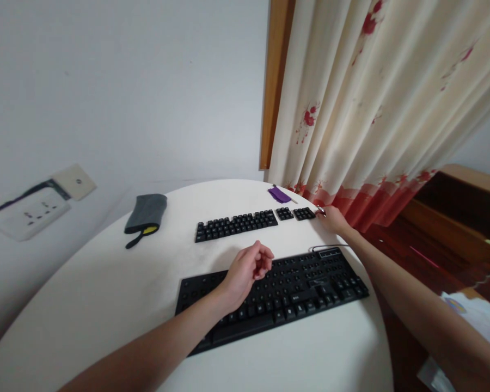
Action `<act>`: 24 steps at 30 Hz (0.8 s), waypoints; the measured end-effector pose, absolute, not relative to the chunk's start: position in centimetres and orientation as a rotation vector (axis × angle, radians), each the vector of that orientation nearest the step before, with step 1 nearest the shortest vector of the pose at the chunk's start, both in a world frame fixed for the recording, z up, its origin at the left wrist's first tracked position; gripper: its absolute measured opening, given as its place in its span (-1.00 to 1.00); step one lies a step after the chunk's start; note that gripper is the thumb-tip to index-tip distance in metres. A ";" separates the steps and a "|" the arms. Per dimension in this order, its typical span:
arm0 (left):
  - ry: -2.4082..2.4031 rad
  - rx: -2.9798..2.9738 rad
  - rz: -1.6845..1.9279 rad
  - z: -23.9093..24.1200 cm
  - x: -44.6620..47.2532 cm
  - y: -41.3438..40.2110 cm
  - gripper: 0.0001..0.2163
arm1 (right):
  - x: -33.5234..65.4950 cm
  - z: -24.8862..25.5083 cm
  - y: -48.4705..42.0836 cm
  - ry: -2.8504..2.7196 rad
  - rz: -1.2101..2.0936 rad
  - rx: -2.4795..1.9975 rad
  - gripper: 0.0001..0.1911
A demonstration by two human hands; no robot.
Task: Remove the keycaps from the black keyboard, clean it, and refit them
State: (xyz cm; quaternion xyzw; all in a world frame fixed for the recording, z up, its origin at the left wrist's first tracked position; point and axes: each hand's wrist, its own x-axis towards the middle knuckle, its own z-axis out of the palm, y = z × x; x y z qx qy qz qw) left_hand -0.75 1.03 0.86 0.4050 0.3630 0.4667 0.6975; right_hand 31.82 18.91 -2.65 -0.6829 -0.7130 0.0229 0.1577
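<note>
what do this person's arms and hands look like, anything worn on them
Both the left forearm and the right forearm are bare, with no sleeve in view. The left hand and right hand wear no gloves. No watch or bracelet shows at either wrist; the right fingers are too small to check for rings.

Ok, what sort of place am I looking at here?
Probably a room in a home, though I can't be certain. A long floral curtain hangs past a rounded white table, with low wooden furniture off to the right.
</note>
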 end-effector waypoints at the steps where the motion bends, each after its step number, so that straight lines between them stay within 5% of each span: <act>1: 0.810 0.906 1.040 0.9 -0.7 1.0 -0.59 | 31.8 -2.7 19.0 -2.044 0.075 -1.950 -0.76; 24: 0.806 0.941 1.031 0.9 -0.7 0.9 -0.61 | 31.6 -2.7 20.0 -2.022 0.163 -1.932 -0.65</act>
